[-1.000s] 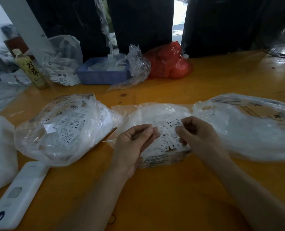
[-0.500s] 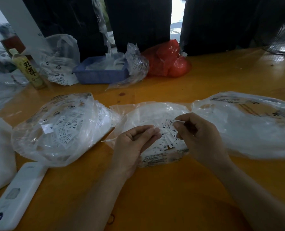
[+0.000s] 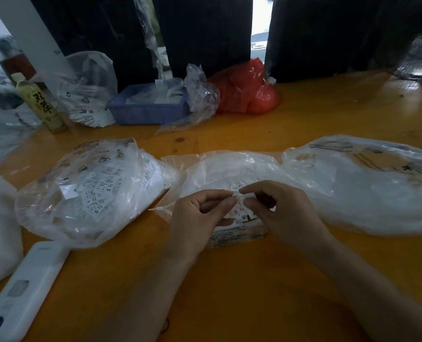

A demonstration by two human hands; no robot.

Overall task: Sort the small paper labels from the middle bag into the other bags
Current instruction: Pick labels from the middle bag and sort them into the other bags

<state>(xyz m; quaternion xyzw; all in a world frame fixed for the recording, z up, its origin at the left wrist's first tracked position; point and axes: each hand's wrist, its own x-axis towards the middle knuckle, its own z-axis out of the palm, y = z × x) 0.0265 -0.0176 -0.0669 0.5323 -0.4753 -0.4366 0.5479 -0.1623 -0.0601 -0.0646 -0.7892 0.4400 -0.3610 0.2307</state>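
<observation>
White paper label (image 3: 237,196) now pinched between both hands over the middle bag (image 3: 220,169).
The left hand (image 3: 195,215) has risen to meet the right hand (image 3: 276,208); sorting into a side bag likely follows.

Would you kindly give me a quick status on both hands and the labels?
Left hand and right hand both pinching one small white paper label over the middle clear plastic bag. Not yet sorted. Nothing in the way.

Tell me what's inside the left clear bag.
The left clear bag holds a heap of small white paper labels; "XS" and "S" prints show on top. Labels lower in the heap are covered, and crinkled plastic blurs the rest.
</observation>
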